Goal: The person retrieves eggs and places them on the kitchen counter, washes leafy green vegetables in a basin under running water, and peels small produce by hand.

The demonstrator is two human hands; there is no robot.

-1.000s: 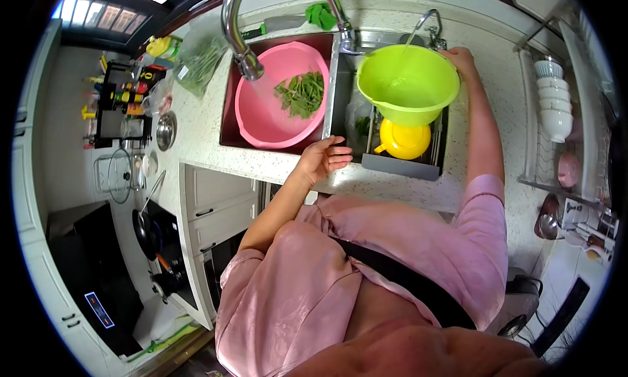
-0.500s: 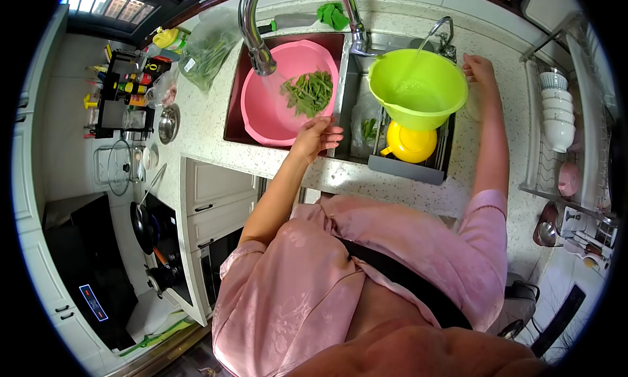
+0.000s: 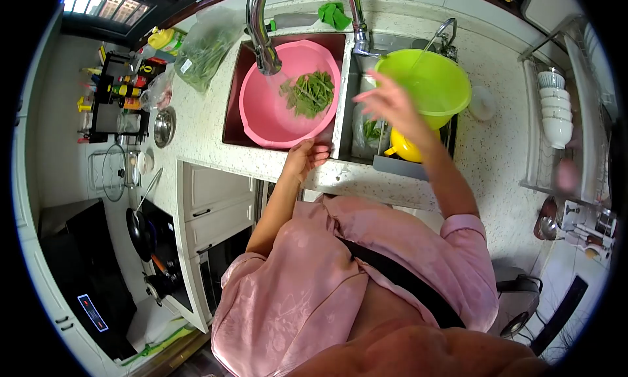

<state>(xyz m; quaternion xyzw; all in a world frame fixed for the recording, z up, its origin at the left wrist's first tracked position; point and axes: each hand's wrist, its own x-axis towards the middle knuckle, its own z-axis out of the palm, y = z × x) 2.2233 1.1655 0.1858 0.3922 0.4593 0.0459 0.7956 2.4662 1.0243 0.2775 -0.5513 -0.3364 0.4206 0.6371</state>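
Water runs from the large curved faucet (image 3: pixel 265 50) into a pink basin (image 3: pixel 261 112), where green leaves (image 3: pixel 307 94) float. My left hand (image 3: pixel 306 160) is at the basin's near edge with its fingers apart and nothing visible in it. Over the right sink, my right hand (image 3: pixel 387 101) is raised, slightly blurred, its fingers spread and holding nothing. It overlaps the left side of a lime green basin (image 3: pixel 439 83), into which a small faucet (image 3: pixel 447 34) runs water. Below that basin a yellow container (image 3: pixel 407 148) is partly hidden by my right forearm.
A bag of greens (image 3: pixel 204 56) lies on the counter left of the sinks. A knife (image 3: pixel 294 21) and a green cloth (image 3: pixel 334 15) lie behind them. Stacked white bowls (image 3: pixel 557 125) stand in the rack at right. A round translucent item (image 3: pixel 482 103) is beside the lime basin.
My right hand has left the small faucet's side and swung left across the lime basin. My left hand has dropped slightly to the pink basin's near edge.
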